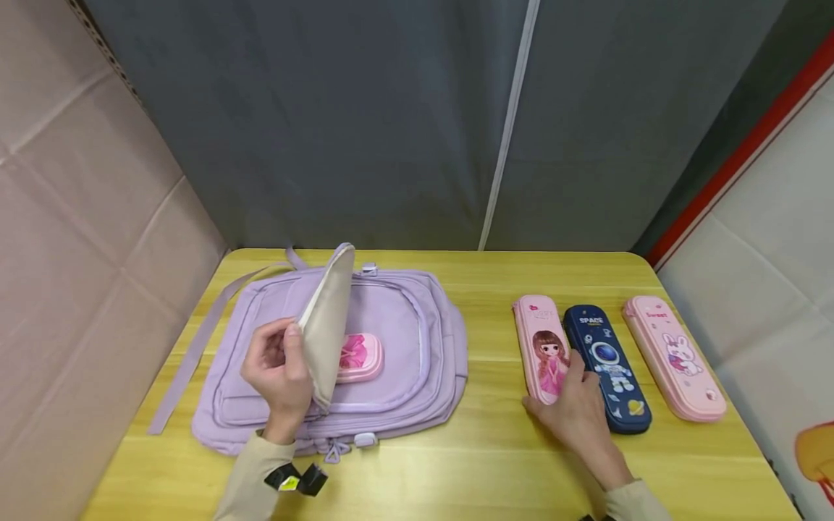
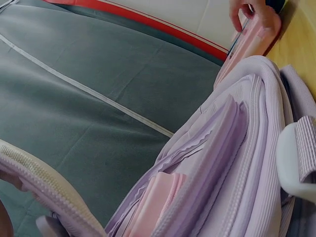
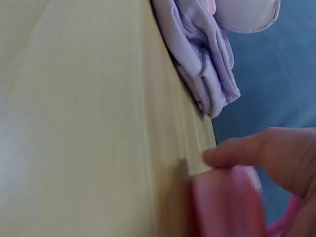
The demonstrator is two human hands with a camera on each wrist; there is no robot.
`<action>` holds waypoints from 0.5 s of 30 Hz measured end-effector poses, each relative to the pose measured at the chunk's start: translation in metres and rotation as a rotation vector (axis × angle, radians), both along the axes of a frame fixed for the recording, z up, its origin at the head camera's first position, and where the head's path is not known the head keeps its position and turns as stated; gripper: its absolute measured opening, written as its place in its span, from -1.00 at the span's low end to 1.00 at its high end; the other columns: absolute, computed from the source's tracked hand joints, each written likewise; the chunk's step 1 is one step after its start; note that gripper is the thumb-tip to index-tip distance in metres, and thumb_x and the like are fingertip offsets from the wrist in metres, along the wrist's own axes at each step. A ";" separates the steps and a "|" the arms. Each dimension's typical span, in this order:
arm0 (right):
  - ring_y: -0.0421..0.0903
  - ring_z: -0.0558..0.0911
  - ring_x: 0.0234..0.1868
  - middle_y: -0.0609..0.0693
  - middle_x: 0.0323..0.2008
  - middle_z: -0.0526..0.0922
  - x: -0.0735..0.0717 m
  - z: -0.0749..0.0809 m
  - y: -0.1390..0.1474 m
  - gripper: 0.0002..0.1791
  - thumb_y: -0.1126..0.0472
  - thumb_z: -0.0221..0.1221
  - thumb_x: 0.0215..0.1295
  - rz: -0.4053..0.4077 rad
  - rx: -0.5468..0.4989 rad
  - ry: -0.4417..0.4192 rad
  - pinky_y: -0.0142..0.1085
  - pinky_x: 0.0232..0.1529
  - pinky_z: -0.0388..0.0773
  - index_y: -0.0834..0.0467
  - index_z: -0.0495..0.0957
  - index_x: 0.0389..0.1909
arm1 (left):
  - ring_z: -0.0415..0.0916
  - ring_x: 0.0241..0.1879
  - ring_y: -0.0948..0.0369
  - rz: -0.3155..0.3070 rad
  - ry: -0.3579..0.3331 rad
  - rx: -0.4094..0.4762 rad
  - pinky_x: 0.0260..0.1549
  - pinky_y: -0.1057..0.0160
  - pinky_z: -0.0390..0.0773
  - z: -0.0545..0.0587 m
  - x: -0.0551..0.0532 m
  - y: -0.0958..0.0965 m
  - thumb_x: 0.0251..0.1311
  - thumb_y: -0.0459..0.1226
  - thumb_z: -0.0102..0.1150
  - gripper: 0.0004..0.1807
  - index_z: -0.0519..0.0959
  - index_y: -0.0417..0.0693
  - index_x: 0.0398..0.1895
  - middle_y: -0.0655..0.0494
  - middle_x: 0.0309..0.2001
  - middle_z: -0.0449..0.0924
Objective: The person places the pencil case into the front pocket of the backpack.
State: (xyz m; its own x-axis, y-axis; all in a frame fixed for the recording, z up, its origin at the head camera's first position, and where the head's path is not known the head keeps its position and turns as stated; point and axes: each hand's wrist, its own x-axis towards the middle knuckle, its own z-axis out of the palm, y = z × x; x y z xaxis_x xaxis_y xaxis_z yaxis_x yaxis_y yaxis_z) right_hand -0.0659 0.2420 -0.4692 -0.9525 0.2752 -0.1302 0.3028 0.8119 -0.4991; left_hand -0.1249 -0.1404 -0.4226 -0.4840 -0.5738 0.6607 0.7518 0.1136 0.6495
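Note:
A lavender backpack (image 1: pixel 404 304) lies on the table with its front pocket flap (image 1: pixel 330 318) raised, pale lining showing. My left hand (image 1: pixel 281 369) pinches the edge of that flap between thumb and fingers. Inside the opening sits a pink pencil case (image 1: pixel 368 354), partly hidden behind the flap. On the right side, my right hand (image 1: pixel 576 412) grips the near end of another pink pencil case (image 1: pixel 539 322), which has a long-haired girl printed on its lid. In the right wrist view, the thumb (image 3: pixel 237 150) lies along one side of this case.
A navy pencil case (image 1: pixel 589 325) with an astronaut lies right beside the gripped one. Farther right is a pink rabbit pencil case (image 1: pixel 658 333). A loose strap (image 1: pixel 202 347) trails left of the backpack. Behind the wooden table (image 1: pixel 482 463) hangs a grey curtain (image 1: pixel 326 130).

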 end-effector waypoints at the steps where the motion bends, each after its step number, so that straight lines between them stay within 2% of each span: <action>1: 0.49 0.42 0.07 0.64 0.14 0.25 0.001 -0.001 0.001 0.34 -0.01 0.54 -0.08 -0.016 -0.005 0.047 0.36 0.09 0.45 0.46 -0.13 0.51 | 0.54 -0.52 0.40 0.000 0.001 0.003 -0.53 0.55 0.51 0.000 0.000 0.000 0.13 -0.60 0.12 -0.85 0.50 -0.72 -0.36 0.17 -0.43 0.68; 5: 0.44 0.48 0.06 0.52 0.11 0.39 0.000 -0.007 0.005 0.13 0.07 0.55 -0.13 -0.063 -0.027 0.259 0.32 0.08 0.46 0.51 0.18 0.38 | 0.56 -0.51 0.39 0.006 0.000 0.007 -0.52 0.54 0.53 0.001 0.000 0.000 0.13 -0.60 0.13 -0.84 0.51 -0.72 -0.36 0.17 -0.43 0.69; 8: 0.37 0.50 0.06 0.43 0.08 0.47 -0.001 -0.011 0.008 0.03 0.10 0.57 -0.14 -0.074 -0.056 0.373 0.27 0.08 0.45 0.46 0.31 0.32 | 0.55 -0.51 0.39 0.001 0.004 0.011 -0.51 0.54 0.53 0.001 0.000 0.000 0.13 -0.60 0.13 -0.85 0.51 -0.72 -0.37 0.16 -0.43 0.69; 12: 0.28 0.51 0.08 0.34 0.09 0.51 -0.006 -0.013 0.012 -0.02 0.10 0.58 -0.13 -0.068 -0.113 0.458 0.16 0.10 0.42 0.35 0.36 0.32 | 0.54 -0.52 0.40 -0.007 0.009 0.013 -0.52 0.55 0.53 0.002 0.001 0.000 0.13 -0.60 0.12 -0.85 0.51 -0.72 -0.37 0.15 -0.43 0.69; 15: 0.21 0.50 0.16 0.28 0.17 0.53 -0.010 -0.009 0.015 -0.03 0.07 0.59 -0.11 -0.052 -0.171 0.480 0.10 0.16 0.39 0.27 0.37 0.35 | 0.55 -0.51 0.39 -0.015 0.013 0.013 -0.52 0.54 0.53 0.002 0.000 0.000 0.13 -0.60 0.12 -0.85 0.51 -0.72 -0.37 0.14 -0.43 0.69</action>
State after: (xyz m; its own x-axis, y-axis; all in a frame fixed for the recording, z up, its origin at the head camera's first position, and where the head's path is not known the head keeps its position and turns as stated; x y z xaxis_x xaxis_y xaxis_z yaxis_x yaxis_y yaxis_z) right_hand -0.0763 0.2570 -0.4785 -0.9017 0.3365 0.2714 0.0444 0.6966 -0.7161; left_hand -0.1245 -0.1399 -0.4208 -0.4841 -0.5748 0.6598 0.7619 0.0939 0.6408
